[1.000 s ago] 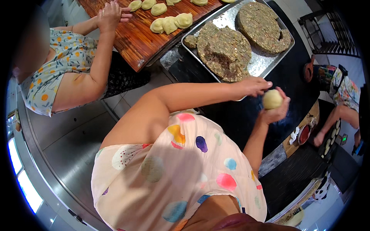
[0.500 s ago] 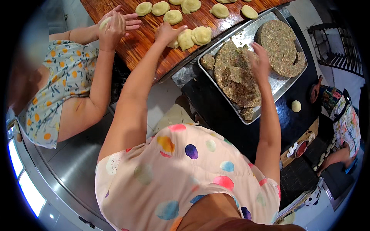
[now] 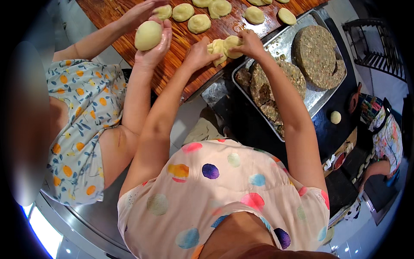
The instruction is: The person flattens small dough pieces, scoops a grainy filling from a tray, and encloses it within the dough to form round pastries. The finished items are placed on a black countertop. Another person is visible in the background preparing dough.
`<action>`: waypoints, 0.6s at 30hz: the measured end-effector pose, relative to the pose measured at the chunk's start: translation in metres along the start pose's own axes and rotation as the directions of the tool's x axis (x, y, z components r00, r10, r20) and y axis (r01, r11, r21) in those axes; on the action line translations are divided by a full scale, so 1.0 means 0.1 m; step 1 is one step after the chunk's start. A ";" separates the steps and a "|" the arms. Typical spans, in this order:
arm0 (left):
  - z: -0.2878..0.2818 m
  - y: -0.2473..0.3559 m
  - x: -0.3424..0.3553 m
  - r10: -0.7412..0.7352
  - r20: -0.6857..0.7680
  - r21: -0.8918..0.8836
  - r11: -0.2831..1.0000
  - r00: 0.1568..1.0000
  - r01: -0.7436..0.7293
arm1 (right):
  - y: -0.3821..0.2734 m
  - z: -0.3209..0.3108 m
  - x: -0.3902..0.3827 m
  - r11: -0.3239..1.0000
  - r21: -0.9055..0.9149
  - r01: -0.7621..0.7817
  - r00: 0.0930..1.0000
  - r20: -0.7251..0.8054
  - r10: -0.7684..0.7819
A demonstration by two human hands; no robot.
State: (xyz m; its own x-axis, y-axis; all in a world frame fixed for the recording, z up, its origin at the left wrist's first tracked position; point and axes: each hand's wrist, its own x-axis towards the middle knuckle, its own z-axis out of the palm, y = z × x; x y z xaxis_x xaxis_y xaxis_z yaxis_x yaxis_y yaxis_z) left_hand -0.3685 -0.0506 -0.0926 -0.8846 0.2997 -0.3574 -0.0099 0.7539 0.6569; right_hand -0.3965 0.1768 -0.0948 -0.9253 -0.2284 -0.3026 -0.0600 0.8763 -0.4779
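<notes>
At the table's near edge, a cluster of pale yellow dough pieces [image 3: 218,47] lies between my two hands. My left hand [image 3: 198,54] grips its left end, the thumb pressed against the dough. On the right end, my right hand [image 3: 252,44] pinches the dough between thumb and fingers. Whether the pieces are joined or just touching, I cannot tell. Beneath my right forearm is a metal tray [image 3: 317,103] holding a crumbly, speckled brown-green filling [image 3: 284,73] and a thick round slab of the same filling [image 3: 317,52].
Several coiled dough rounds [image 3: 199,23] lie on the wooden table [image 3: 125,43]. On the left, a co-worker holds a smooth dough ball [image 3: 148,35]. A small dough ball [image 3: 335,117] sits on the black surface [image 3: 321,134] beside the tray. Another person [image 3: 386,136] is at the far right.
My right hand has moved left from over the tray's filling to the dough and grips it. My left hand has shifted slightly. The co-worker's hands have parted, showing the dough ball.
</notes>
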 end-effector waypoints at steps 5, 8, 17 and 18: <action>0.06 -0.30 -0.12 -0.114 -0.052 -0.797 0.603 0.992 0.028 | -0.42 0.12 -0.35 0.942 0.334 0.038 0.987 -0.162 0.018; -0.05 -0.23 -0.51 -0.007 0.146 -0.979 0.145 0.989 0.146 | -0.63 -0.09 -0.75 0.803 0.595 -0.042 0.970 -0.169 0.176; 0.63 1.17 -1.90 0.336 0.472 -0.876 0.286 0.815 0.389 | -0.58 -0.34 -3.79 0.295 0.954 -0.053 0.772 -0.148 0.618; 0.86 1.40 -2.05 0.357 0.519 -0.845 0.351 0.776 0.404 | -0.38 -0.20 -4.19 0.318 0.948 -0.009 0.722 -0.214 0.658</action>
State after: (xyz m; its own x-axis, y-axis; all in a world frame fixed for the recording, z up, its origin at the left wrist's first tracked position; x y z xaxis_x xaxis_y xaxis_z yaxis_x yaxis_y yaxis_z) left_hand -0.1483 0.0436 0.0154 -0.4482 0.8057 -0.3872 -0.7545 -0.1086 0.6473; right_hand -0.0140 0.2477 0.0664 -0.7873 0.5030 -0.3566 0.3440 -0.1217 -0.9311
